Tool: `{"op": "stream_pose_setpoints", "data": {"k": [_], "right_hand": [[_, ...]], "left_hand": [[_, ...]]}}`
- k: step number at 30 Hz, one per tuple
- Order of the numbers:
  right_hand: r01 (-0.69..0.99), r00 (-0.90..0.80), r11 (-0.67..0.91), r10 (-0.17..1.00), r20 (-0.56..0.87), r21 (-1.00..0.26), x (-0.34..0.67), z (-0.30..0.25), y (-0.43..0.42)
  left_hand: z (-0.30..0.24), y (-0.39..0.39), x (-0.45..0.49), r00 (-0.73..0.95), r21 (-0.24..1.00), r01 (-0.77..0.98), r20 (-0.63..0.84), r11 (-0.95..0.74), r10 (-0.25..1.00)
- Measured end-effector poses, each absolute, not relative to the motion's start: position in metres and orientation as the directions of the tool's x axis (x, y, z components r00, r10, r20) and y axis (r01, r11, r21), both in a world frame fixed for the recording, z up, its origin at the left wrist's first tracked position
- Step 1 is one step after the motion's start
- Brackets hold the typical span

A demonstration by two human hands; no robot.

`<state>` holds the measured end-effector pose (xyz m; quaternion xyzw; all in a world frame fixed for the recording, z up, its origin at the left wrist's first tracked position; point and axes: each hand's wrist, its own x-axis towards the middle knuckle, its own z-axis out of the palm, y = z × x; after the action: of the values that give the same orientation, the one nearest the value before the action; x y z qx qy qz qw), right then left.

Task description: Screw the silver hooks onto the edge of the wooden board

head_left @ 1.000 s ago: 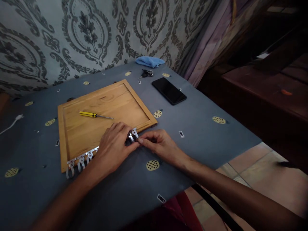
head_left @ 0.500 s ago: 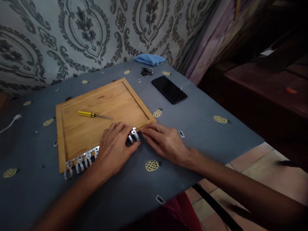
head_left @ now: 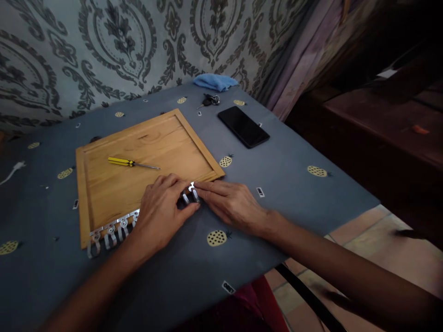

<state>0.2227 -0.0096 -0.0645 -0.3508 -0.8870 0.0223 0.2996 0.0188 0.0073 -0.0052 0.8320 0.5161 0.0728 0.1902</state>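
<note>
A wooden board (head_left: 138, 157) with a raised rim lies on the grey table. A metal rail of hooks (head_left: 110, 233) runs along its near edge. My left hand (head_left: 161, 210) lies flat over the middle of that rail, fingers stretched out. My right hand (head_left: 231, 203) rests beside it with its fingertips on the rail's right end (head_left: 191, 190), fingers extended. A yellow-handled screwdriver (head_left: 131, 163) lies loose on the board, behind my hands.
A black phone (head_left: 243, 127), a bunch of keys (head_left: 208, 100) and a blue cloth (head_left: 215, 81) lie at the table's back right. The patterned wall stands behind. The table's edge drops to a tiled floor (head_left: 363, 240) on the right. A white cable end (head_left: 12, 170) lies at far left.
My right hand went from a pinch at the rail's right end to flat fingers pressing on it. The left hand stayed over the rail. The view drifted slightly.
</note>
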Motion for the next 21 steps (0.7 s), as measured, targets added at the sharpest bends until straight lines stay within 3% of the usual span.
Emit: {"op": "stream_pose_setpoints", "data": {"k": [9,21], "right_hand": [[0.643,-0.589,0.758,0.582,0.561,-0.111,0.2181,-0.0620,-0.0105],[0.664,-0.603,0.734,0.640,0.475,-0.145,0.2171,-0.0609,-0.0142]], "left_hand": [[-0.0075,0.0083,0.0183,0.455,0.390,0.830,-0.057,-0.399,0.889],[-0.0063,0.0086,0.0213,0.426,0.391,0.841,-0.057,-0.373,0.903]]}}
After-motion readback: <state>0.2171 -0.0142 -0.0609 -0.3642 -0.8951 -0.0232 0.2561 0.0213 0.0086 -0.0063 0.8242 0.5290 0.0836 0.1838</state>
